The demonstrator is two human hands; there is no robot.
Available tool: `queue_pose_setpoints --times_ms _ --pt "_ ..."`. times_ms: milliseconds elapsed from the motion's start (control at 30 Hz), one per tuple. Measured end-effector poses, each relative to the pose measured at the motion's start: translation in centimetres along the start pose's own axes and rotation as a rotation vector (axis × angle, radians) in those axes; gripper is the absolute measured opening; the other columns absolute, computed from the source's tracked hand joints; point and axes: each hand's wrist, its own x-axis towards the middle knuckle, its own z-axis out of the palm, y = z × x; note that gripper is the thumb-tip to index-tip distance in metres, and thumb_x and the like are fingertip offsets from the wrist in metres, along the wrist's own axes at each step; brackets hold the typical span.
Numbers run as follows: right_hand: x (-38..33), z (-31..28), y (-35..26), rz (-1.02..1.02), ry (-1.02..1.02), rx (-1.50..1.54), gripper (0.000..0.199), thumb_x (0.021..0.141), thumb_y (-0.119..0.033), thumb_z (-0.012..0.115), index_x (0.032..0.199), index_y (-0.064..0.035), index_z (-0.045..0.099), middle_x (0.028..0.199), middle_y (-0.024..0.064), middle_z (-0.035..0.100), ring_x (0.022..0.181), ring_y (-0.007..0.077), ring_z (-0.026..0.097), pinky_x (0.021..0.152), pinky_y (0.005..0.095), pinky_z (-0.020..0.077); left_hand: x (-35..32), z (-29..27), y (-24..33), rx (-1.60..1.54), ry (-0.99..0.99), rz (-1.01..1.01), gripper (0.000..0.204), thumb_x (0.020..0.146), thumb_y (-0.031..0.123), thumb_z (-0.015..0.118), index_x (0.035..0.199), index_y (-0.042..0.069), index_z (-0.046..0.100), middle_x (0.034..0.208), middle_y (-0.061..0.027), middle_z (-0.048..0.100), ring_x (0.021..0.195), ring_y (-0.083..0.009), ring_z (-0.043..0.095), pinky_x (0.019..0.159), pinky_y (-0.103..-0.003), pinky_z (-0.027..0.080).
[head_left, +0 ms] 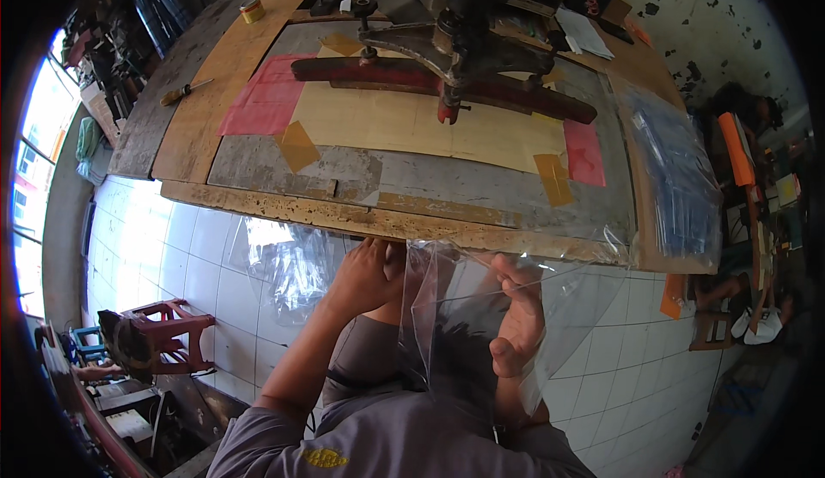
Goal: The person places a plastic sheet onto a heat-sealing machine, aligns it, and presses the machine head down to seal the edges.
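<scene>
A clear plastic sheet (pixel 447 306) hangs in folds below the front edge of the worktable, in front of my body. My left hand (pixel 371 273) is closed beside its left edge, knuckles up against the table's front edge; what the fingers hold, if anything, is hidden. My right hand (pixel 520 315) is open at the sheet's right part, thumb and fingers apart, with clear plastic passing over it. Left of my left hand, a bunch of crumpled clear plastic (pixel 296 263) hangs under the table edge.
The worktable (pixel 284 207) carries a press head with a red bar (pixel 447 91) over a yellow sheet (pixel 412 130) with pink ends. Clear plastic pieces (pixel 679 177) are stacked at the right. A screwdriver (pixel 176 94) and small tin (pixel 251 9) lie left. A red stool (pixel 176 336) stands on the tiles.
</scene>
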Motion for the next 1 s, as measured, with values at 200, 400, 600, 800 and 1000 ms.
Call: queue_pose_setpoints --times_ms 200,400,600,800,1000 --pt "-0.8 -1.0 0.0 0.036 0.04 -0.021 0.066 0.098 -0.042 0.07 0.143 0.0035 0.052 0.149 0.0336 0.053 0.142 0.0423 0.052 0.117 0.0519 0.0389 1.6 -3.0 3.4 0.048 -0.527 -0.187 0.047 0.088 0.029 0.074 0.125 0.003 0.061 0.108 -0.0207 0.072 0.1 -0.0468 0.07 0.088 -0.052 0.058" --pt "-0.4 -0.5 -0.3 0.05 0.003 -0.005 0.067 0.098 -0.042 0.071 0.144 0.0029 0.052 0.15 0.0321 0.053 0.142 0.0419 0.051 0.117 0.0533 0.0388 0.6 -0.8 1.2 -0.05 -0.032 -0.028 0.043 0.09 0.039 0.075 0.113 0.003 0.07 0.101 -0.0204 0.076 0.092 -0.0455 0.072 0.085 -0.052 0.058" --pt "-0.8 -0.9 -0.5 0.089 0.03 0.007 0.067 0.097 -0.04 0.072 0.145 0.0023 0.052 0.151 0.0317 0.052 0.142 0.0417 0.051 0.115 0.0522 0.0414 0.5 -2.7 1.6 0.086 -0.511 -0.17 0.04 0.093 0.03 0.076 0.12 0.003 0.064 0.106 -0.0192 0.073 0.096 -0.0447 0.071 0.084 -0.051 0.058" --pt "-0.6 -0.6 -0.1 0.049 0.013 0.026 0.067 0.096 -0.039 0.072 0.145 0.0021 0.051 0.152 0.0316 0.052 0.143 0.0417 0.05 0.115 0.0522 0.0417 0.5 -1.5 1.9 -0.06 -0.093 -0.064 0.035 0.096 0.036 0.072 0.107 0.003 0.07 0.099 -0.0196 0.077 0.088 -0.0438 0.073 0.081 -0.049 0.059" --pt "-0.6 -0.9 -0.1 0.036 0.021 0.032 0.066 0.097 -0.039 0.072 0.145 0.0019 0.052 0.152 0.0318 0.051 0.145 0.0417 0.049 0.116 0.0533 0.0409 1.1 -3.1 2.5 0.127 -0.541 -0.217 0.041 0.094 0.029 0.073 0.124 0.004 0.063 0.109 -0.0214 0.071 0.097 -0.0442 0.071 0.084 -0.05 0.058"
